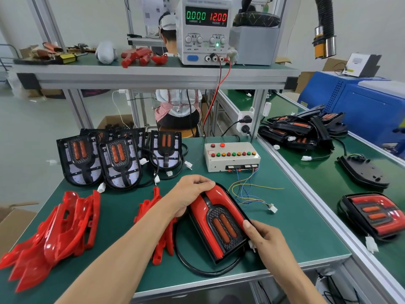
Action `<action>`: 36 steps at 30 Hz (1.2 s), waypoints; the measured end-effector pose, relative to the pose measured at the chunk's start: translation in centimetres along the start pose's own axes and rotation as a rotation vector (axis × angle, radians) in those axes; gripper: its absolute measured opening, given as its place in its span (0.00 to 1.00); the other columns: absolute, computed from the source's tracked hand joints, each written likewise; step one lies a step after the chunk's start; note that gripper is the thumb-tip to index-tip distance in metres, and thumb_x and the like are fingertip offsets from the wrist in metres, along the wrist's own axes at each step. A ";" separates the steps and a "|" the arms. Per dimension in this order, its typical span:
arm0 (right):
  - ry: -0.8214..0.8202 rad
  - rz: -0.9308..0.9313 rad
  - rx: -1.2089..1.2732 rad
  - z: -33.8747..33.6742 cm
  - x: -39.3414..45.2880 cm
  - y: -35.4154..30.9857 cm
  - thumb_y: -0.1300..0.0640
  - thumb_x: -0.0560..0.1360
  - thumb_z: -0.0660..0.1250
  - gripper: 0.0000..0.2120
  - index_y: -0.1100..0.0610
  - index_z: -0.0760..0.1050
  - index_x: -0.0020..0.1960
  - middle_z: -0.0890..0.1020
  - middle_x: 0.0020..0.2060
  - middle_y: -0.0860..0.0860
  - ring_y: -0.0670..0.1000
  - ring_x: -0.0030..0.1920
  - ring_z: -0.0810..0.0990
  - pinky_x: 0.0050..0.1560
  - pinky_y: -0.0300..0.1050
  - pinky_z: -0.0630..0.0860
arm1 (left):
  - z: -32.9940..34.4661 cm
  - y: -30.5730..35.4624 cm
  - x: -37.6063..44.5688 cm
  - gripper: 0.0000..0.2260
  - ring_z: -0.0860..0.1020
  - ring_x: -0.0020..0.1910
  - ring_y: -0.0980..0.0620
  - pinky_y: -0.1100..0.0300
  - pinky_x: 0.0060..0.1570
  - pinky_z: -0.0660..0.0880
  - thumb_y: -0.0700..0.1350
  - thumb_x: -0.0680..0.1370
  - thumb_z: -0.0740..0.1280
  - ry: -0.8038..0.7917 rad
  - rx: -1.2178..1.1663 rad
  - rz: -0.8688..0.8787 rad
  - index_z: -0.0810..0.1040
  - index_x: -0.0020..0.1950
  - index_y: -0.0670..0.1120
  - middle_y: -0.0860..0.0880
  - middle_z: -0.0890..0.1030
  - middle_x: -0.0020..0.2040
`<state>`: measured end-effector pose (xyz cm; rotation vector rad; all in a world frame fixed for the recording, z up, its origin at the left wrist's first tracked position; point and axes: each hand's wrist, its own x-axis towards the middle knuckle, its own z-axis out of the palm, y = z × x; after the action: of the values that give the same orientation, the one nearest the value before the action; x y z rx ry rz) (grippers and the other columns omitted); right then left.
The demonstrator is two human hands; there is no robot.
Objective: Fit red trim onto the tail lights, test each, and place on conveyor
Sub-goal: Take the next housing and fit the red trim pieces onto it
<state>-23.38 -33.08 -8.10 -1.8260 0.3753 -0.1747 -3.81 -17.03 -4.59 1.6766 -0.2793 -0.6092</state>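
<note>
Head view, lower centre: my left hand [192, 194] grips the top of the tail light [219, 222] on the green surface [295, 227], my right hand [265, 238] pinches its lower right edge. Glossy red trim [221, 194] frames its black grille and two orange lenses.

We count three untrimmed tail lights [120, 163] standing clearly at the counter's [285, 233] far left edge, with more half-hidden behind them. One tail light with red trim [217, 218] lies near the front edge under two hands [192, 194]. We see two heaps of loose red trim [57, 233], one test box [232, 156] and one power supply [206, 29].
</note>
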 end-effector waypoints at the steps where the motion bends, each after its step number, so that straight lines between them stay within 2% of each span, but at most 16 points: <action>1: -0.011 -0.011 0.046 0.1 -0.1 -0.2 0.37 0.76 0.62 0.17 0.43 0.85 0.54 0.84 0.36 0.43 0.40 0.36 0.75 0.40 0.31 0.70 | 0.0 0.1 0.1 0.05 0.84 0.43 0.53 0.61 0.42 0.80 0.48 0.76 0.75 0.010 0.018 -0.002 0.86 0.50 0.49 0.49 0.87 0.46; 3: -0.014 -0.015 0.112 0.3 -0.2 -0.5 0.39 0.77 0.64 0.16 0.44 0.85 0.55 0.87 0.40 0.44 0.40 0.39 0.79 0.42 0.30 0.72 | -0.1 0.3 0.2 0.04 0.84 0.43 0.53 0.63 0.40 0.78 0.48 0.76 0.75 0.022 0.055 -0.013 0.87 0.48 0.49 0.52 0.87 0.43; 6: -0.010 0.008 0.185 0.7 -0.2 -0.7 0.41 0.76 0.66 0.14 0.43 0.85 0.56 0.88 0.47 0.46 0.41 0.48 0.85 0.47 0.29 0.75 | -0.2 0.7 0.3 0.15 0.86 0.44 0.53 0.64 0.41 0.78 0.59 0.73 0.76 -0.017 0.116 -0.015 0.87 0.49 0.48 0.53 0.88 0.45; 9: 0.010 0.029 0.229 0.9 -0.3 -1.0 0.44 0.77 0.67 0.12 0.43 0.85 0.55 0.88 0.49 0.47 0.42 0.51 0.85 0.48 0.29 0.76 | -0.1 0.7 0.4 0.22 0.87 0.44 0.48 0.57 0.42 0.82 0.64 0.68 0.77 -0.036 0.218 -0.003 0.85 0.50 0.48 0.50 0.88 0.44; 12: 0.024 0.037 0.281 0.9 -0.3 -1.2 0.51 0.80 0.67 0.09 0.44 0.86 0.53 0.88 0.44 0.47 0.40 0.42 0.84 0.43 0.27 0.75 | 0.0 0.8 0.6 0.25 0.87 0.43 0.46 0.52 0.45 0.85 0.65 0.62 0.78 -0.030 0.251 0.014 0.85 0.49 0.48 0.49 0.88 0.42; 15: 0.040 0.038 0.311 0.9 -0.3 -1.3 0.54 0.81 0.67 0.10 0.46 0.87 0.50 0.84 0.33 0.45 0.37 0.31 0.78 0.35 0.26 0.71 | 0.1 0.5 0.5 0.28 0.86 0.40 0.49 0.54 0.42 0.84 0.68 0.59 0.76 -0.029 0.245 0.047 0.84 0.48 0.49 0.50 0.87 0.41; 17: 0.054 0.035 0.317 0.9 -0.3 -1.3 0.55 0.81 0.67 0.11 0.48 0.88 0.49 0.83 0.30 0.44 0.37 0.29 0.77 0.33 0.25 0.70 | 0.1 0.3 0.5 0.29 0.86 0.39 0.51 0.57 0.39 0.82 0.69 0.59 0.76 -0.031 0.244 0.065 0.84 0.49 0.50 0.51 0.87 0.41; 19: 0.060 0.030 0.328 1.1 -0.2 -1.4 0.56 0.81 0.67 0.11 0.49 0.88 0.48 0.84 0.31 0.45 0.38 0.29 0.77 0.33 0.26 0.70 | 0.0 0.1 0.4 0.29 0.86 0.38 0.52 0.59 0.37 0.81 0.70 0.59 0.76 -0.019 0.246 0.079 0.84 0.49 0.50 0.51 0.87 0.40; 24: 0.080 0.038 0.352 1.0 -0.4 -1.1 0.56 0.80 0.67 0.10 0.52 0.88 0.50 0.84 0.32 0.46 0.38 0.29 0.77 0.33 0.26 0.71 | 0.3 0.2 0.6 0.26 0.86 0.39 0.51 0.56 0.41 0.83 0.69 0.61 0.75 -0.018 0.245 0.098 0.84 0.47 0.50 0.51 0.87 0.40; 29: 0.054 0.046 0.342 0.9 -0.5 -1.4 0.54 0.80 0.67 0.10 0.53 0.87 0.52 0.88 0.41 0.48 0.39 0.36 0.82 0.39 0.27 0.74 | 0.3 0.4 0.5 0.25 0.86 0.39 0.52 0.58 0.40 0.82 0.68 0.62 0.76 -0.013 0.258 0.106 0.84 0.47 0.50 0.52 0.87 0.41; 31: 0.060 0.043 0.353 1.0 -0.5 -1.4 0.55 0.80 0.67 0.10 0.54 0.87 0.53 0.88 0.42 0.48 0.40 0.39 0.84 0.40 0.27 0.75 | 0.2 0.7 0.3 0.26 0.86 0.39 0.54 0.61 0.38 0.80 0.70 0.62 0.75 -0.019 0.285 0.098 0.84 0.47 0.51 0.53 0.87 0.41; 34: 0.057 0.043 0.378 1.2 -0.6 -1.5 0.56 0.81 0.66 0.10 0.55 0.86 0.55 0.88 0.48 0.51 0.45 0.49 0.86 0.46 0.29 0.77 | 0.0 1.1 -0.1 0.30 0.86 0.39 0.55 0.63 0.37 0.79 0.75 0.61 0.74 -0.047 0.287 0.062 0.85 0.47 0.52 0.54 0.87 0.42; 36: 0.057 0.037 0.382 1.2 -0.7 -1.6 0.55 0.81 0.66 0.10 0.55 0.86 0.55 0.88 0.47 0.51 0.44 0.46 0.86 0.45 0.29 0.76 | -0.2 1.2 -0.1 0.30 0.86 0.41 0.53 0.59 0.41 0.82 0.74 0.60 0.75 -0.080 0.259 0.026 0.85 0.48 0.51 0.52 0.88 0.43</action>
<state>-23.40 -31.31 -6.86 -1.4391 0.3863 -0.2550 -3.62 -17.10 -3.36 1.8953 -0.4522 -0.6424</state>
